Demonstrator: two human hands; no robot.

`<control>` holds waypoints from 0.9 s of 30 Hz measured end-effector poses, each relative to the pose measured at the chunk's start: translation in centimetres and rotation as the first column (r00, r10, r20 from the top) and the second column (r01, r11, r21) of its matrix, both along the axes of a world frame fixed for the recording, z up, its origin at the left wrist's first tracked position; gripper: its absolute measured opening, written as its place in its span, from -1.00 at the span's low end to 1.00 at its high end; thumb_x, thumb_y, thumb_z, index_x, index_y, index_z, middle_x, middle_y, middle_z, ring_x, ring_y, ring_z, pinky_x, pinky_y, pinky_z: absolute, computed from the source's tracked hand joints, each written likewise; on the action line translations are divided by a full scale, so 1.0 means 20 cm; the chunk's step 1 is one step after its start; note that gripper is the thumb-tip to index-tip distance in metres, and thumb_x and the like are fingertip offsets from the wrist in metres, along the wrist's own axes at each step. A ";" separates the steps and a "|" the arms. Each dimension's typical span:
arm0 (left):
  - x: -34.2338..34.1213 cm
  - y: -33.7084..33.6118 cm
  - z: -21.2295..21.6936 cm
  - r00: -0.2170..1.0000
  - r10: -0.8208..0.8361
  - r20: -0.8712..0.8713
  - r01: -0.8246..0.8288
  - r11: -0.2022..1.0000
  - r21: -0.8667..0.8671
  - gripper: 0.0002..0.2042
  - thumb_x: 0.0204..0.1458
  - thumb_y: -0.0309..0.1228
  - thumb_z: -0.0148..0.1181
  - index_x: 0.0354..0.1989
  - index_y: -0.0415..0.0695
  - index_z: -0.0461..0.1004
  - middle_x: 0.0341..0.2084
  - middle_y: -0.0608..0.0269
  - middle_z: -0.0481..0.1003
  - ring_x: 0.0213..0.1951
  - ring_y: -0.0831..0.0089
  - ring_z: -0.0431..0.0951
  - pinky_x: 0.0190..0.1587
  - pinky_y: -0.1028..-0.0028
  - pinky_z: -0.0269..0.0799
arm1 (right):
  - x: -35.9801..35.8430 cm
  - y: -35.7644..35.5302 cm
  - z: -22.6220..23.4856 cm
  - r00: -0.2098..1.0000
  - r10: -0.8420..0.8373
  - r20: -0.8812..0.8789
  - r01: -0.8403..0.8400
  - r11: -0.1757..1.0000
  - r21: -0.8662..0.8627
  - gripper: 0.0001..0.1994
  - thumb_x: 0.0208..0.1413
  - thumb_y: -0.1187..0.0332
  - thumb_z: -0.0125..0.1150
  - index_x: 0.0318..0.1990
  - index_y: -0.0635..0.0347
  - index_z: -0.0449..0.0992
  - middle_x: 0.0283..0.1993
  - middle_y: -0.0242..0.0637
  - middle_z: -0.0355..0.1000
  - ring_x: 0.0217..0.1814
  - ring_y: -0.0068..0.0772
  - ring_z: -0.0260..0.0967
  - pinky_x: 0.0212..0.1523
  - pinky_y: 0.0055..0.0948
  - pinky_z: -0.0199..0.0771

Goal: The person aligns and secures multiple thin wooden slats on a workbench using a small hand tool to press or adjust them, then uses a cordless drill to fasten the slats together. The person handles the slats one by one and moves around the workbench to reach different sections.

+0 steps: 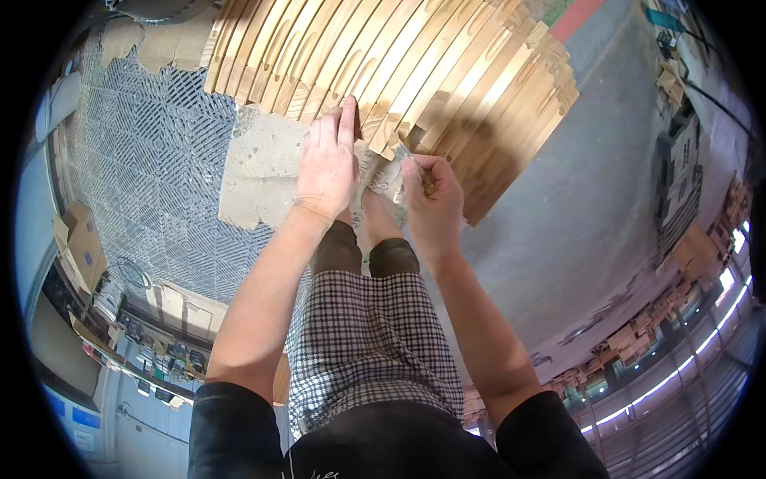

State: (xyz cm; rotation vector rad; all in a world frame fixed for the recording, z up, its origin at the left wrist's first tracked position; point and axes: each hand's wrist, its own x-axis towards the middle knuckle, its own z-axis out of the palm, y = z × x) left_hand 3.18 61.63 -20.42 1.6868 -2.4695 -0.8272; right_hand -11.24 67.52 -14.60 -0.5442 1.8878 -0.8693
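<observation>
A big stack of curved light wooden slats (415, 72) lies on the floor in front of me, fanned out side by side. My left hand (327, 164) rests flat, fingers together, on the near ends of the slats. My right hand (431, 195) is closed around a small tool or brush whose tip touches the slat ends beside a crumpled, stained rag (384, 177). What exactly the right hand holds is partly hidden by its fingers. My legs in checked trousers (367, 335) stand right below.
A worn piece of cardboard (259, 172) lies under the slat ends on grey patterned floor mats (152, 152). Bare grey concrete floor (574, 207) spreads to the right. Cardboard boxes (80, 243) stand at the left edge, shelves and clutter along the right rim.
</observation>
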 end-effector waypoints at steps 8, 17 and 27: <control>0.05 -0.01 -0.08 0.965 -0.140 0.223 0.166 0.981 -0.102 -0.28 0.09 -0.46 0.02 0.48 -0.27 0.02 0.11 0.07 0.35 0.15 0.21 0.36 0.21 0.31 0.29 | 0.03 -0.04 0.00 0.995 0.080 -0.062 -0.081 0.997 -0.017 -0.87 0.29 0.39 0.19 -0.20 0.29 0.53 -0.38 -0.31 0.51 -0.34 -0.57 0.42 -0.24 -0.48 0.45; 0.22 -0.25 0.06 0.726 -0.477 0.495 0.615 0.773 -0.157 -0.23 0.07 -0.34 0.11 0.53 -0.02 0.03 0.03 0.30 0.36 0.02 0.40 0.35 0.08 0.33 0.22 | 0.02 -0.05 0.05 1.000 -0.008 0.029 0.007 1.000 0.031 -0.84 0.31 0.36 0.20 -0.17 0.31 0.51 -0.35 -0.37 0.51 -0.33 -0.62 0.39 -0.26 -0.53 0.42; 0.19 -0.36 0.14 0.733 -0.600 0.320 0.641 0.767 -0.031 -0.27 0.06 -0.30 0.18 0.47 0.01 0.13 0.05 0.26 0.37 0.10 0.35 0.34 0.16 0.28 0.22 | 0.07 -0.05 0.07 0.981 -0.156 0.113 0.143 0.983 0.116 -0.84 0.32 0.36 0.21 -0.18 0.31 0.51 -0.38 -0.43 0.48 -0.38 -0.72 0.32 -0.35 -0.59 0.38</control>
